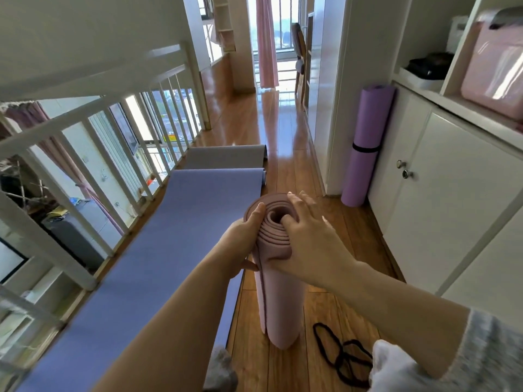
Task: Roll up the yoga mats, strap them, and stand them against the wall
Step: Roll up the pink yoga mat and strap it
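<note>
Pink mat (280,301) is rolled and stands on end on the floor, frame centre. Left hand (243,241) wraps the roll's top at 9 o'clock. Right hand (308,239) pinches the coil layers, thumb in the core. Foam probably light, springy, prone to uncoil: hold near the top, trapping the outer flap. Straps (336,355) lie at 5 o'clock.

One camera sits on the person's head. It looks forward and down along a hallway. The left hand (244,241) and right hand (308,239) are very near, in the middle of the frame, at the top of a rolled pink mat (283,306). The wide lens bends the railing (93,106) at the left. The far window (285,29) is at the top.
</note>
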Tool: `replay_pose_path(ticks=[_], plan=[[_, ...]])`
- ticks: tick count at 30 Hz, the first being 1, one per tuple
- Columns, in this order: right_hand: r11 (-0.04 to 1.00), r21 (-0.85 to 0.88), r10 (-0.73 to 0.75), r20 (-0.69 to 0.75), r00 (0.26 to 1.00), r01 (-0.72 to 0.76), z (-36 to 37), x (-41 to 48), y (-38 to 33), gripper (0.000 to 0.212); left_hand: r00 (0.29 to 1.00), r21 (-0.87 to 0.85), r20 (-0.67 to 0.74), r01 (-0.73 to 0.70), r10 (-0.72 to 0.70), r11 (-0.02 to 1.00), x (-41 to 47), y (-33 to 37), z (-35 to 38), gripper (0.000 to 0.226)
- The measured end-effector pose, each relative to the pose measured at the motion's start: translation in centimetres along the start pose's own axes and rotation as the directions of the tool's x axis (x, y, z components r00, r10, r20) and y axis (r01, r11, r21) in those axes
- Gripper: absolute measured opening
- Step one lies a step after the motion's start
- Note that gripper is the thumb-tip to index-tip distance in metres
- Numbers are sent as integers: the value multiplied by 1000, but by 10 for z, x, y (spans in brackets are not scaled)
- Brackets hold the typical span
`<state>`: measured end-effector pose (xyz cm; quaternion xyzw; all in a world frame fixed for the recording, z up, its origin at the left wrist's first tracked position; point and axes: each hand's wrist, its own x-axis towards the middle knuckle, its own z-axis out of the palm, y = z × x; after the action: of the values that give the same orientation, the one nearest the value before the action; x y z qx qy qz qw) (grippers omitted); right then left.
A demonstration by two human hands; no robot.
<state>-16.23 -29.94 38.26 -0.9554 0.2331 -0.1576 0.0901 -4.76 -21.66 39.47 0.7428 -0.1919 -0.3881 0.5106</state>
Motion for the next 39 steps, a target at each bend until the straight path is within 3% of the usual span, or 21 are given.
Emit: replay_pose_path(ticks=[3,5,8,11,14,16,19,23,27,31,36,37,39], plan=[[999,-26,19,-5,1000,-19,1,1,-9,70,1000,-15,-28,4,-4,1000,-11,1,8,47],[998,33,-48,-48,998,50,-1,1,-7,61,1000,-49,-11,-20,20,999,-21,1,9,42],[975,95,-178,-207,962,201,-10,2,-3,63,986,-150,-32,-165,162,975,-34,4,9,25],[945,-2,-308,-355,883,328,-11,2,8,55,939,-184,-101,-341,328,922,-40,7,13,14],[876,-112,-468,-429,772,469,3,3,25,46,886,-127,-151,-456,437,881,-36,3,17,19],[830,-175,-545,-458,703,529,20,8,33,41,905,-161,-145,-420,400,893,-29,-6,16,18],[796,-189,-587,-471,658,575,55,23,34,37,923,-209,-221,-361,315,909,-8,-29,7,17],[772,-148,-597,-504,624,618,113,53,28,35,837,-80,-410,-429,363,900,30,-66,-7,36],[766,-93,-611,-412,676,636,168,84,32,43,779,90,-523,-353,345,931,81,-97,-25,60],[802,88,-575,-156,803,591,210,90,58,45,801,209,-548,-149,242,966,134,-131,-27,75],[911,290,-254,-167,953,293,249,57,120,31,882,482,-392,-44,260,875,175,-176,27,79],[929,302,-184,-131,974,216,256,47,134,27,904,546,-346,-25,253,837,180,-184,41,80],[962,272,-28,114,993,-4,270,27,161,19,932,642,-285,12,223,767,188,-201,71,81]])
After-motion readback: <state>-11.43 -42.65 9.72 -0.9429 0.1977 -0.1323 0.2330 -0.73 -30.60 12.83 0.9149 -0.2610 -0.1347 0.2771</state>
